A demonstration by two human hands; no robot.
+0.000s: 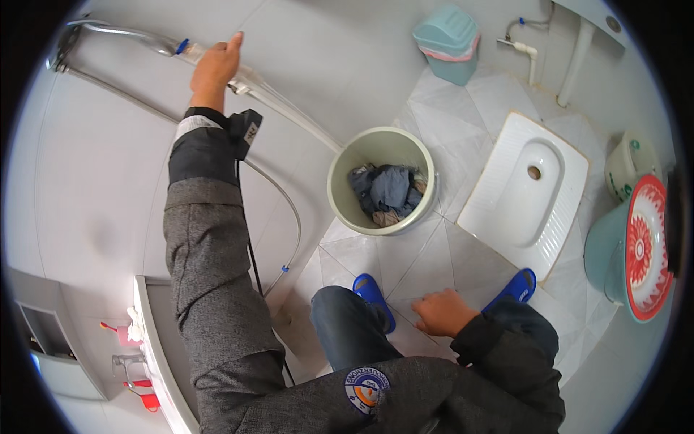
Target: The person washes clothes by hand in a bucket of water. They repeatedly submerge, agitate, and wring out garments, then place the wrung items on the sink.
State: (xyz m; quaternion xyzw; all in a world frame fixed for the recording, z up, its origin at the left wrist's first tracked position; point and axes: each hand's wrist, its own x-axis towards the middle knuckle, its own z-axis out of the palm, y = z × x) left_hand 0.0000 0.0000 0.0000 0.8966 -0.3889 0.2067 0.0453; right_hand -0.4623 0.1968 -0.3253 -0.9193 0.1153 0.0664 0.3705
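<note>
My left hand reaches out to the wall at upper left, fingers wrapped round a clear fitting with its thumb sticking up. A chrome faucet spout with a blue ring leads to that fitting. From the hand a pale hose runs down towards a cream bucket. Wet-looking dark blue and brown clothes lie inside the bucket. My right hand hangs near my right knee, fingers loosely bent and a little apart, nothing in it.
A white squat toilet is set in the tiled floor right of the bucket. Beyond stands a teal bin. At right are a teal bucket and a red-patterned basin. A washbasin is at lower left.
</note>
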